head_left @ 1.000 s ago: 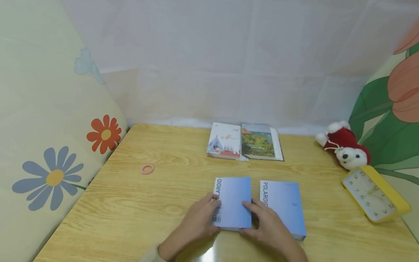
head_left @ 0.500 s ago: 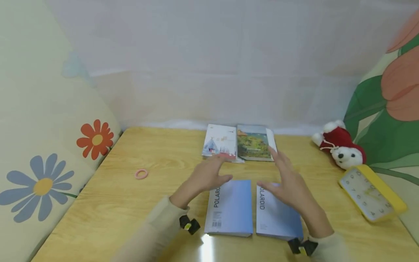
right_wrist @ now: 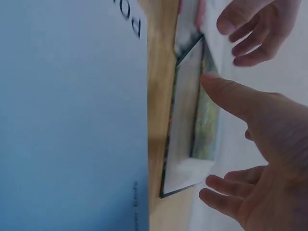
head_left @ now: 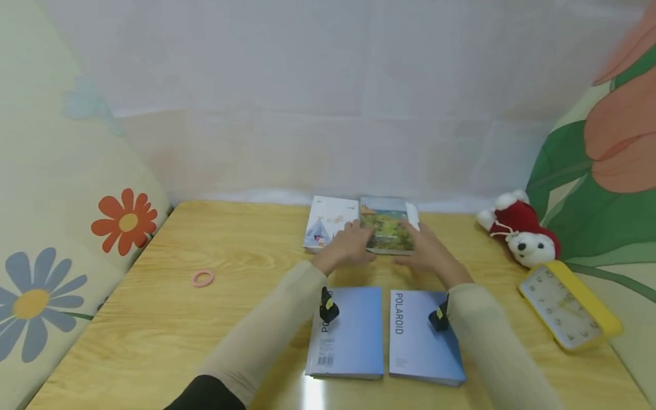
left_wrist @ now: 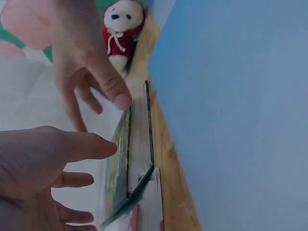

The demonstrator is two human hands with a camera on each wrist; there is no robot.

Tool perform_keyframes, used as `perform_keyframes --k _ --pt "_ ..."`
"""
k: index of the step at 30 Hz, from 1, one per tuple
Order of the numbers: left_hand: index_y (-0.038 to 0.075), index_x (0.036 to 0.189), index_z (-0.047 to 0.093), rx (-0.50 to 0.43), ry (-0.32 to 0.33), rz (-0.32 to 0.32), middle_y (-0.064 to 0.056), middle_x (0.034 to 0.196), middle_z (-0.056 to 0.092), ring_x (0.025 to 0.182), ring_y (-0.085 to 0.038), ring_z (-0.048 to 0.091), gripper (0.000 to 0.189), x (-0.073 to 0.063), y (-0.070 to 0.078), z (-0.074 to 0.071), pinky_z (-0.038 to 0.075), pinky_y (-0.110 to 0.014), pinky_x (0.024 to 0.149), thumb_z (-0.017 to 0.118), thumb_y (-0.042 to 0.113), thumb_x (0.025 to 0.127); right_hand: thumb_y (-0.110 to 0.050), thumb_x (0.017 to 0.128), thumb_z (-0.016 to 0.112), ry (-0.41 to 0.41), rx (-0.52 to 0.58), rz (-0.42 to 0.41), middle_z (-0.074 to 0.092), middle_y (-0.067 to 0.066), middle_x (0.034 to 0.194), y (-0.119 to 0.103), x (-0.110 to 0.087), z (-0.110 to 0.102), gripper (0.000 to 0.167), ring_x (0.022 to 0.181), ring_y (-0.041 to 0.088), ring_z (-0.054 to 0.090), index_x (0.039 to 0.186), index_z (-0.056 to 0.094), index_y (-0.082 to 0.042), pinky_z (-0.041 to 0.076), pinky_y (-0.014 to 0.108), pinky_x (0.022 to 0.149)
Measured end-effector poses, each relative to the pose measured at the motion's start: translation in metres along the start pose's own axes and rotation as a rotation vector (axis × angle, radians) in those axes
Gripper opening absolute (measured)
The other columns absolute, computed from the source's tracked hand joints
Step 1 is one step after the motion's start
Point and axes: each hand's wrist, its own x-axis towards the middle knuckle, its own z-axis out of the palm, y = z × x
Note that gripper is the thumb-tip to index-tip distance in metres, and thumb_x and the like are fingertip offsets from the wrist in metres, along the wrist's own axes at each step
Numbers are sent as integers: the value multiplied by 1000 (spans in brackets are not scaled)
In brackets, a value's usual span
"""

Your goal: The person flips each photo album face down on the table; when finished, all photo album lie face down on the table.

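Note:
At the back of the table lies a book with a green landscape cover, a white flap or page edge showing at its right. My left hand is at its left front corner, overlapping the white book with a tent picture beside it. On the other side, my right hand hovers by the right edge, thumb toward the front. Both hands have spread fingers and hold nothing; the left wrist view shows the thumb apart from the cover. Two blue POLAROID books, one left and one right, lie under my forearms.
A yellow alarm clock stands at the right, with a white plush bear in red behind it. A pink ring lies on the left of the wooden table. A white cloth hangs behind.
Both hands have let go of the left blue book and moved forward to the landscape book at the back. The left blue book now lies slightly nearer the table's front.

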Motion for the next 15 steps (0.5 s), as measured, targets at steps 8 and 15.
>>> perform_keyframes --k 8,15 --pt "15 160 9 -145 -32 -71 -28 159 13 145 -42 18 96 24 -6 8 30 -57 113 73 31 89 -13 77 81 -46 38 10 23 36 153 10 28 3 98 138 53 27 157 26 -8 25 66 110" --pt "10 159 20 -173 -8 -67 -31 158 14 145 -42 16 99 26 1 20 35 -58 109 78 16 79 -10 82 75 -73 95 32 19 34 156 13 34 18 88 142 52 18 156 27 -4 20 64 113"
